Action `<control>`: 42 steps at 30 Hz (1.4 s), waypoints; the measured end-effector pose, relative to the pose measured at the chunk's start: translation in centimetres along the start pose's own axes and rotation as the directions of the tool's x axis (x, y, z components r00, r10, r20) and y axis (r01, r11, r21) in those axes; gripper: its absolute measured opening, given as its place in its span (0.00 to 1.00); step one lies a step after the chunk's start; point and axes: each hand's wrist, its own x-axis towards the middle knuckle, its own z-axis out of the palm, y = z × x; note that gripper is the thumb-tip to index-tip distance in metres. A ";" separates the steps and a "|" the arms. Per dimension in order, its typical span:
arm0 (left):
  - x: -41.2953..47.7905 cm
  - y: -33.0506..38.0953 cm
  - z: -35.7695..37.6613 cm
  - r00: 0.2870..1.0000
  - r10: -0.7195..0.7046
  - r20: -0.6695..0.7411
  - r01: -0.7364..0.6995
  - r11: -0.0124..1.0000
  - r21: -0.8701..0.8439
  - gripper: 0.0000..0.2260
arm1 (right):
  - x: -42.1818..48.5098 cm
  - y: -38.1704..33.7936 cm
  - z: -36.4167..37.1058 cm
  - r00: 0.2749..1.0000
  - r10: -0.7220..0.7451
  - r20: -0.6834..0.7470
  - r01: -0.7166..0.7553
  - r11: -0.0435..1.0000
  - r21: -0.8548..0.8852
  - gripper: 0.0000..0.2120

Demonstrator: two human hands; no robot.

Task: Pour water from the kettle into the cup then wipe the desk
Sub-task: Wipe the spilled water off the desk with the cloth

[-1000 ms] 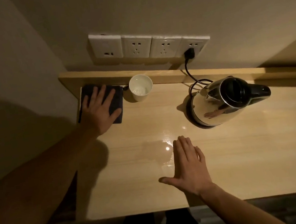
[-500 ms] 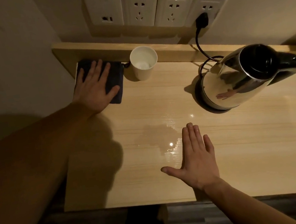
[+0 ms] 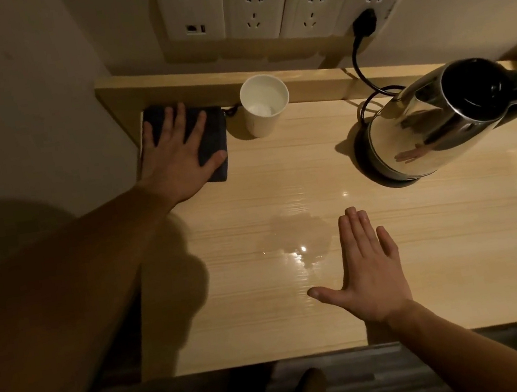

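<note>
A steel kettle (image 3: 435, 132) with a black lid and handle stands on its base at the desk's back right. A white paper cup (image 3: 263, 111) with water in it stands at the back, left of the middle. My left hand (image 3: 177, 154) lies flat, fingers spread, on a dark folded cloth (image 3: 214, 142) in the back left corner. My right hand (image 3: 366, 267) rests flat and open on the light wooden desk (image 3: 459, 249), just right of a shiny puddle of water (image 3: 300, 240).
Several white wall sockets (image 3: 256, 8) sit above a raised wooden ledge (image 3: 193, 86); the kettle's black plug (image 3: 363, 22) and cord (image 3: 364, 79) run down from the rightmost one. A wall closes the left side. Dark floor lies below the desk's front edge.
The view has dropped closer to the desk, so everything looks larger. Both hands stay where they were, the left on the cloth and the right beside the puddle.
</note>
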 end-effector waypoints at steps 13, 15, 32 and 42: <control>-6.9 1.4 2.4 0.996 -0.040 -0.081 0.040 0.999 -0.002 0.38 | -0.4 -0.3 -0.3 1.000 -0.004 -0.016 0.004 1.000 -0.006 0.63; -8.8 1.9 2.9 0.994 -0.053 -0.100 0.053 0.999 -0.003 0.38 | -0.5 -0.4 -0.3 1.000 -0.003 -0.025 0.003 1.000 -0.004 0.63; -23.6 7.1 3.6 0.979 -0.198 -0.048 0.196 0.980 -0.042 0.39 | -1.1 -0.3 0.1 0.995 -0.023 -0.098 0.026 0.999 0.023 0.62; -28.3 9.2 3.7 0.962 -0.273 0.012 0.273 0.961 -0.051 0.35 | -1.3 -0.2 -0.2 0.994 -0.034 -0.101 0.038 0.999 0.038 0.63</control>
